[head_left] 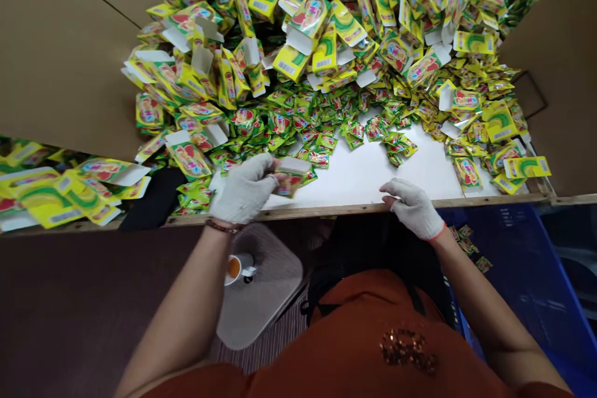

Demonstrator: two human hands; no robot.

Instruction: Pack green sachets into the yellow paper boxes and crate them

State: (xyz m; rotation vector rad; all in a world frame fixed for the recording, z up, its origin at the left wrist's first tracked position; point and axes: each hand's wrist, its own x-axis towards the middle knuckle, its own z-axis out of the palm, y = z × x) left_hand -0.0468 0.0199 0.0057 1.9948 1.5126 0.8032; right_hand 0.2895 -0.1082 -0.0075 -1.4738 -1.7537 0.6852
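Observation:
Both my hands wear white knit gloves. My left hand (245, 189) is closed around a small yellow-green carton (290, 175) with its white flap open, held just above the front edge of the white table (368, 174). My right hand (413, 206) rests on the table's wooden front edge, fingers curled loosely, nothing in it. A heap of small green sachets (321, 130) lies just beyond both hands. Behind them is a large pile of open yellow cartons (308, 18).
More yellow cartons (60, 189) lie on a ledge at the left. A blue crate (527, 280) with a few sachets stands at my lower right. A cup (237, 267) sits on a grey stool (261, 289) below the table. Brown cardboard walls flank the pile.

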